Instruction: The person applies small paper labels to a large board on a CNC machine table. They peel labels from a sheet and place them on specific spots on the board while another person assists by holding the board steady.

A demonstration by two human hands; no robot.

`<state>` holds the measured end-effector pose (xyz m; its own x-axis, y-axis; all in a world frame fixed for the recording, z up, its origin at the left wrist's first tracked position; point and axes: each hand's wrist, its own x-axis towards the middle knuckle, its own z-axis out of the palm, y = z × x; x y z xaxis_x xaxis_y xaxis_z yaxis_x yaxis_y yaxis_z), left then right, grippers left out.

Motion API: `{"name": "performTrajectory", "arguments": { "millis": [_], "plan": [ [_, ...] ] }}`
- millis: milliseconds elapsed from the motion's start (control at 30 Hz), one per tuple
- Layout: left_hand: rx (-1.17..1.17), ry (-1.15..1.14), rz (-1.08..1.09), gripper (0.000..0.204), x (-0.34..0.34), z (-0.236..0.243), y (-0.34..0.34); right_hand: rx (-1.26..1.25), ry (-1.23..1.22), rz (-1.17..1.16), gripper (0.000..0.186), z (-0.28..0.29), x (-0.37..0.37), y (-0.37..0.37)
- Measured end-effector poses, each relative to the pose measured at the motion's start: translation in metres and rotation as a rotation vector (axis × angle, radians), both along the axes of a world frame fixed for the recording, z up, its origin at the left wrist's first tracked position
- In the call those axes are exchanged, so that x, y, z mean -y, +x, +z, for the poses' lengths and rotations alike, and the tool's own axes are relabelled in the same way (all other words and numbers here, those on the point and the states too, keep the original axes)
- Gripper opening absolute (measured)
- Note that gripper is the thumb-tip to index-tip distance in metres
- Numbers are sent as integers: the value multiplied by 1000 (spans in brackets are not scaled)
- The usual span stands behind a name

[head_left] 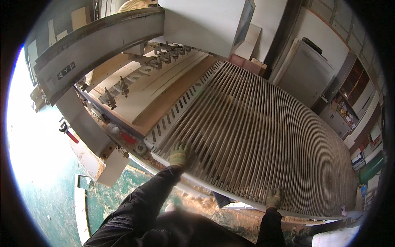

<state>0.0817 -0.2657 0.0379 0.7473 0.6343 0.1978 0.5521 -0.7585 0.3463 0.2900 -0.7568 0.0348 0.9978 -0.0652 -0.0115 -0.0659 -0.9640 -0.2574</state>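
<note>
Both my hands wear greenish work gloves and rest on a large slatted metal bed (263,136) of long parallel bars. My left hand (180,154) lies on the bars close to the bed's near left corner, fingers stretched forward and slightly apart. Farther right, my right hand (275,199) sits at the near edge with its fingers over the bar ends. Neither glove shows a loose object in it. A pale slotted rail (181,109) runs along the bed's left side. At the far right of the near edge, another person's hand (344,210) touches the bed.
Left of the bed stands a woodworking machine with a grey gantry (103,45) and a row of tool holders (160,61). Red-handled pliers or a wrench (69,132) hang at its side. Sawdust (197,204) lies on the green floor below. A grey cabinet (306,68) stands beyond.
</note>
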Motion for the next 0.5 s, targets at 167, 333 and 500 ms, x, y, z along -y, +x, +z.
{"name": "performTrajectory", "arguments": {
  "millis": [167, 333, 500],
  "plan": [
    [-22, 8, 3, 60, 0, 1, -1, 37, -14, -11, 58, -1, -1, -2],
    [-18, -18, -2, 61, 1, 6, -1, 135, -13, 46, 59, -17, 7, 5],
    [23, 60, 3, 58, 3, 9, -1, -56, -13, -28, 58, -9, 5, 5]
  ]
}}
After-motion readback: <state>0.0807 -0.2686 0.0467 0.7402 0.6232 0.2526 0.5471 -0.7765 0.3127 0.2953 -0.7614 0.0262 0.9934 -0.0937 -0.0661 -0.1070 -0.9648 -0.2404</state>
